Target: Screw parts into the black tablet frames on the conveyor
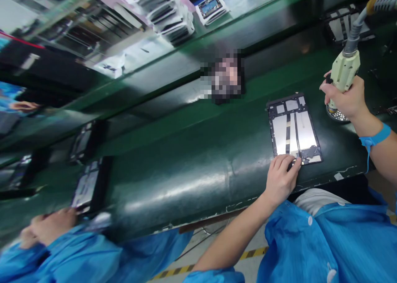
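Note:
An opened tablet (297, 128), with a black frame and silvery inside, lies on the green bench in front of me. My left hand (283, 176) is closed at its near edge, fingertips and thumb bent over the frame. To the right, my right hand (349, 94) is wrapped round a pale green gun-shaped tool (345, 70) with a grey hose (356, 28). Below that hand shows a round perforated metal disc (337, 114), partly hidden by it. A blue wrist strap (376, 136) circles my right wrist.
A co-worker's hands (51, 225) are blurred at the lower left, by another opened tablet (88, 183). Behind lie more tablets (82, 141), a pixelated patch (228, 78) and a stack of wrapped parts (167, 12). One more opened unit (344, 24) lies at the back right.

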Tool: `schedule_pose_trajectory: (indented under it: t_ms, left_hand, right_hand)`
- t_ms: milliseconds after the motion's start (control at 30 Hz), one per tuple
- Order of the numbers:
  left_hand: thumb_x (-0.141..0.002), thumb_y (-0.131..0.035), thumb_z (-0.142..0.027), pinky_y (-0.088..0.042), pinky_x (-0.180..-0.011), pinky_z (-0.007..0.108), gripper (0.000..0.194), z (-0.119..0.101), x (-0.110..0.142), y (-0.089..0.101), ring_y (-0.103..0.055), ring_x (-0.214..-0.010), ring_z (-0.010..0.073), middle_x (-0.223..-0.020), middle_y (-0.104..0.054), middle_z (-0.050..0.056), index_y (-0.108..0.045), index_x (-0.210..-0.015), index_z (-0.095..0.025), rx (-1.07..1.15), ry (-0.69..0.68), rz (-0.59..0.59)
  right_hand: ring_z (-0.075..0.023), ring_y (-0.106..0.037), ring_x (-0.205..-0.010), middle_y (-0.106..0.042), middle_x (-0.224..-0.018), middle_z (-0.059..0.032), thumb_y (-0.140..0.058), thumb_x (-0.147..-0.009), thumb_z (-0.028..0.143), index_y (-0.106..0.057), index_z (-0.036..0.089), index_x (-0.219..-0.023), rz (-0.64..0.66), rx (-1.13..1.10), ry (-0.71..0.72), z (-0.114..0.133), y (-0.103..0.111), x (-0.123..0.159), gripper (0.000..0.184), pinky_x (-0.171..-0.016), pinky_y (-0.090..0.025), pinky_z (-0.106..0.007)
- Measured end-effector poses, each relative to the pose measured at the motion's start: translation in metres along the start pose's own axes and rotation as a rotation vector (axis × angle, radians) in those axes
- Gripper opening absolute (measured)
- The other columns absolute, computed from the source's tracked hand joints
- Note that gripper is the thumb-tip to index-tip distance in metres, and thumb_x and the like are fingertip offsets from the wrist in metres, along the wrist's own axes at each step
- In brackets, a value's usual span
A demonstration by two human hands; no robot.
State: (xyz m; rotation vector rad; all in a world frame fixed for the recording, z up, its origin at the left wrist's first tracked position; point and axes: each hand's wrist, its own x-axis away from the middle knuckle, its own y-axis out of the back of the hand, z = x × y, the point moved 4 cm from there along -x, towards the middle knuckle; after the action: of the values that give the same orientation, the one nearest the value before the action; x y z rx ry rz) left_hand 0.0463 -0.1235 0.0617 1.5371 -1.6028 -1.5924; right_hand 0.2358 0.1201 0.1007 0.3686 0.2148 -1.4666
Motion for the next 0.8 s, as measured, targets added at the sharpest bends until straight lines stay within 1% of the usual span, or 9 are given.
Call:
schedule_pose_trajectory:
  t_ms: [133,200,300,367,433,500,600,700,800]
  left_hand:
    - [-0.102,-0.060,-0.019,-0.058,-0.092,0.041,0.019,0.008,-0.008,0.003,-0.067,-0.104,0.0230,-0.105,-0.071,0.010,-0.072,-0.117,-0.022,0.078,-0.023,0.028]
    - [-0.101,-0.065,-0.022,-0.054,-0.105,0.050,0.014,0.012,-0.007,0.004,-0.067,-0.111,0.0241,-0.106,-0.072,0.009,-0.074,-0.111,-0.023,0.089,-0.018,0.017]
    - [-0.099,-0.067,-0.022,-0.041,-0.116,0.069,0.017,0.017,0.003,0.001,-0.057,-0.136,0.0323,-0.126,-0.069,0.012,-0.076,-0.114,-0.026,0.059,0.018,0.024]
    - [-0.099,-0.066,-0.020,-0.042,-0.114,0.070,0.024,0.020,0.008,-0.002,-0.050,-0.145,0.0350,-0.138,-0.066,0.014,-0.075,-0.120,-0.027,0.059,0.034,0.041]
    - [-0.099,-0.066,-0.019,-0.046,-0.112,0.067,0.026,0.024,0.006,-0.008,-0.052,-0.145,0.0339,-0.140,-0.065,0.014,-0.075,-0.123,-0.028,0.077,0.049,0.053]
    - [-0.100,-0.066,-0.023,-0.047,-0.112,0.066,0.023,0.032,-0.006,-0.014,-0.057,-0.140,0.0324,-0.138,-0.067,0.014,-0.077,-0.119,-0.029,0.099,0.070,0.049]
    - [-0.102,-0.065,-0.029,-0.046,-0.112,0.066,0.019,0.047,-0.037,-0.025,-0.062,-0.135,0.0317,-0.133,-0.070,0.013,-0.080,-0.114,-0.028,0.117,0.106,0.022]
    - [-0.103,-0.063,-0.032,-0.046,-0.112,0.066,0.021,0.058,-0.064,-0.035,-0.061,-0.136,0.0325,-0.131,-0.071,0.014,-0.080,-0.114,-0.027,0.132,0.115,-0.023]
    - [-0.104,-0.061,-0.032,-0.044,-0.113,0.066,0.022,0.062,-0.073,-0.041,-0.058,-0.138,0.0329,-0.134,-0.069,0.013,-0.080,-0.114,-0.027,0.162,0.129,-0.046]
  right_hand:
    - [-0.0128,-0.057,-0.046,-0.070,-0.072,0.0000,-0.088,-0.075,0.050,-0.070,0.021,-0.091,-0.023,-0.027,0.027,0.005,0.001,0.001,0.038,-0.050,-0.051,-0.033]
    - [-0.0131,-0.059,-0.046,-0.071,-0.074,-0.0009,-0.088,-0.075,0.053,-0.071,0.021,-0.092,-0.003,-0.060,0.058,0.010,0.002,0.000,0.040,-0.049,-0.051,-0.032]
    - [-0.0149,-0.065,-0.052,-0.073,-0.079,-0.0035,-0.085,-0.079,0.051,-0.072,0.020,-0.090,0.023,-0.115,0.132,0.021,0.008,-0.003,0.036,-0.051,-0.053,-0.032]
    - [-0.0163,-0.068,-0.057,-0.074,-0.082,-0.0042,-0.085,-0.079,0.046,-0.073,0.019,-0.090,-0.002,-0.141,0.154,0.028,0.014,-0.007,0.031,-0.053,-0.055,-0.031]
    - [-0.0152,-0.067,-0.055,-0.073,-0.083,-0.0028,-0.085,-0.077,0.041,-0.074,0.019,-0.095,-0.062,-0.150,0.156,0.032,0.020,-0.011,0.030,-0.051,-0.054,-0.031]
    - [-0.0127,-0.062,-0.048,-0.071,-0.079,-0.0005,-0.085,-0.076,0.038,-0.073,0.020,-0.099,-0.133,-0.139,0.163,0.032,0.024,-0.015,0.032,-0.046,-0.050,-0.029]
    - [-0.0117,-0.058,-0.044,-0.068,-0.074,0.0009,-0.083,-0.076,0.037,-0.070,0.020,-0.096,-0.201,-0.071,0.172,0.026,0.024,-0.016,0.029,-0.045,-0.047,-0.029]
    - [-0.0129,-0.060,-0.049,-0.069,-0.076,-0.0008,-0.080,-0.079,0.038,-0.066,0.020,-0.093,-0.203,0.003,0.166,0.019,0.019,-0.015,0.026,-0.050,-0.051,-0.031]
    - [-0.0130,-0.060,-0.049,-0.069,-0.077,-0.0006,-0.076,-0.080,0.036,-0.065,0.021,-0.092,-0.205,0.002,0.176,0.016,0.013,-0.013,0.022,-0.050,-0.051,-0.031]
